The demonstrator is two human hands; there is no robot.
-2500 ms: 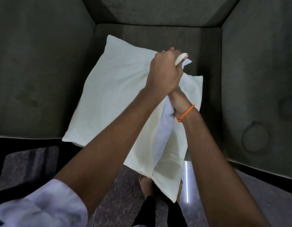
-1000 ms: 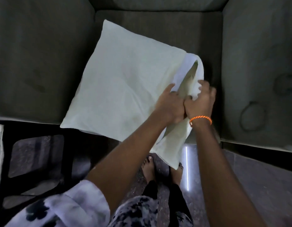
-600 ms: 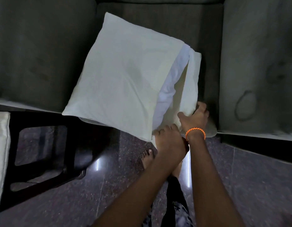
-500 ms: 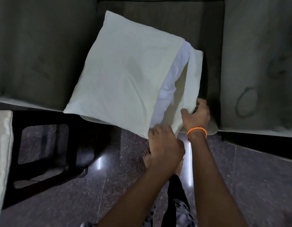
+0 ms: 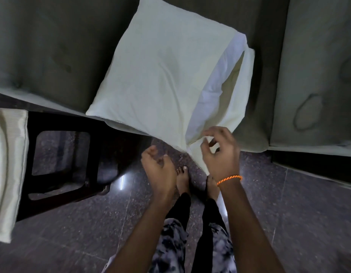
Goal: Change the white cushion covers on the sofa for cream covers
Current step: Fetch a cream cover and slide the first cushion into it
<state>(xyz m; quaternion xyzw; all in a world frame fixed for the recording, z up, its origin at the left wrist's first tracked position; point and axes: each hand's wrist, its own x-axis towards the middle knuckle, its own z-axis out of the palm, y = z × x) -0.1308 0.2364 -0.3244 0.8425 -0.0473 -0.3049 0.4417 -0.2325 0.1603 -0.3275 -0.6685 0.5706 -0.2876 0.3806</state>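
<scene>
A cushion in a cream cover [image 5: 161, 75] lies on the grey sofa seat [image 5: 42, 46], its near corner hanging over the front edge. The cover's open side faces right, and the white inner cushion [image 5: 220, 79] shows in the gap, with a loose cream flap [image 5: 239, 99] beside it. My left hand [image 5: 159, 170] hovers below the cushion's near corner, fingers loosely curled, holding nothing. My right hand [image 5: 220, 152], with an orange thread on the wrist, is just under the flap with spread fingers, apart from the cloth.
A dark wooden stool or side table [image 5: 62, 154] stands at the left on the polished stone floor [image 5: 72, 233]. A folded cream cloth [image 5: 7, 164] lies at the far left edge. A second sofa seat [image 5: 318, 75] is at the right. My bare feet are below the cushion.
Both hands have let go of the cover's open edge and drawn back toward me. The cushion now rests on the sofa by itself.
</scene>
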